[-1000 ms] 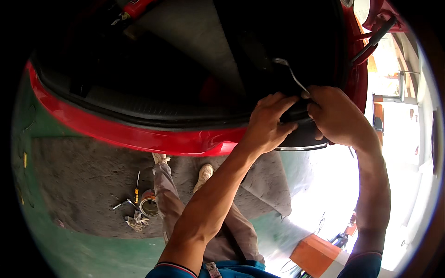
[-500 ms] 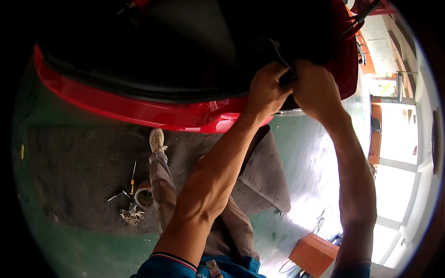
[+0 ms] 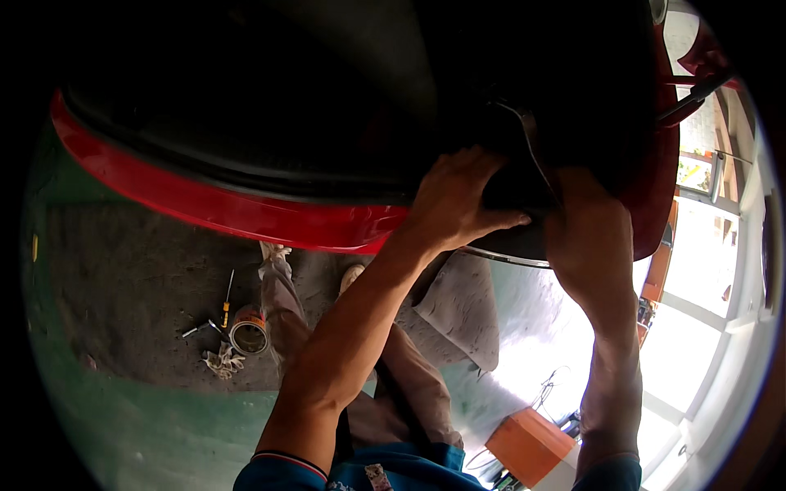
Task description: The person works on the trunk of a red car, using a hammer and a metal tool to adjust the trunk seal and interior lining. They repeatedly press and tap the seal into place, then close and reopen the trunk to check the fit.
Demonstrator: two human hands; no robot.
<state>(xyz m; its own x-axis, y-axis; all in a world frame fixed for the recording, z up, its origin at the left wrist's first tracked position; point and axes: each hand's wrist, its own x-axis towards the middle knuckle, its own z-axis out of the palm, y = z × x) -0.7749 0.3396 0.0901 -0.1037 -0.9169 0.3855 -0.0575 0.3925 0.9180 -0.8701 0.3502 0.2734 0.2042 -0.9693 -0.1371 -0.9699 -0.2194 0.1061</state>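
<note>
Four small things lie on the dark mat (image 3: 135,286), toward its near edge: a silver tool (image 3: 196,330), a crumpled whitish cloth (image 3: 223,361), a yellow-handled screwdriver (image 3: 226,313) and a round tin (image 3: 249,335) just beside the person's leg (image 3: 282,303). Over the mat's far edge runs the red rear edge (image 3: 270,219) of an open car. The left hand (image 3: 454,200) reaches across that edge, thumb spread well away from the fingers; whether their shadowed tips press on anything cannot be told. Farther right, a bent metal rod (image 3: 532,143) slants through the dark cargo space (image 3: 467,98), near its right corner. Its lower end meets the right hand (image 3: 589,233), curled around it, fingers mostly hidden.
</note>
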